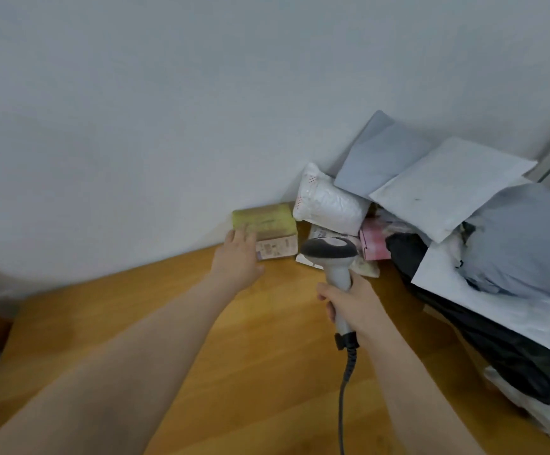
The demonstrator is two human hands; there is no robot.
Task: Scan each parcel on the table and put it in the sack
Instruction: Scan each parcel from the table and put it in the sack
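1. The step in hand, as I judge it, is taking the small cardboard box wrapped in yellow-green tape (267, 224) for scanning. It sits on the wooden surface (234, 356) against the pale wall (168, 93), just left of the parcel heap (447, 198), with its printed white label (275, 249) on the near face
2. To do it well, the left hand (239, 257) should close on the box by its left end and top. That leaves the label uncovered, so the near face can be turned squarely toward the grey handheld barcode scanner with a dark head (332, 257)
3. The box sits right up against the white bubble-wrap mailer (331, 201), so drawing it toward the person rather than sideways looks safer for the heap
4. The left hand reaches forward on a long, nearly straight arm. Its fingers lie fairly straight and together against the box's left end, with the thumb spread below the near face, not clamped
5. The right hand (354, 305) sits nearer the person, its fingers clamped round the scanner's handle. The scanner's head points away toward the heap, just right of the box, and its black coiled cable (342, 395) hangs toward the bottom edge
6. The sack is out of view, so where the box goes next cannot be told
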